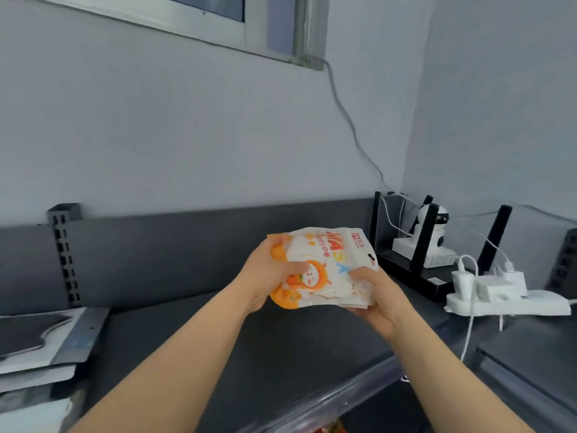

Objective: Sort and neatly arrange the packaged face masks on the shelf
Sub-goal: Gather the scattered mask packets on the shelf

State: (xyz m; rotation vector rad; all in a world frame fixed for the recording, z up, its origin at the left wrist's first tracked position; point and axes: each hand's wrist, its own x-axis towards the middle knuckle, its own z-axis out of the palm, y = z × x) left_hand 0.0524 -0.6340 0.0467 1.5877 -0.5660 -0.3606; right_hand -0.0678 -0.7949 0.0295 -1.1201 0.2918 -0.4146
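Together, left grip [269, 276] and right grip [378, 299] both clutching one orange-white mask packet [327, 256], above one dark shelf [296, 345]

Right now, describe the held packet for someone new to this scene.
Above the dark grey shelf, the left hand and right hand hold one face mask pack. It is a white pouch with orange corners and a cartoon face, unlike the plain white power strip at right.
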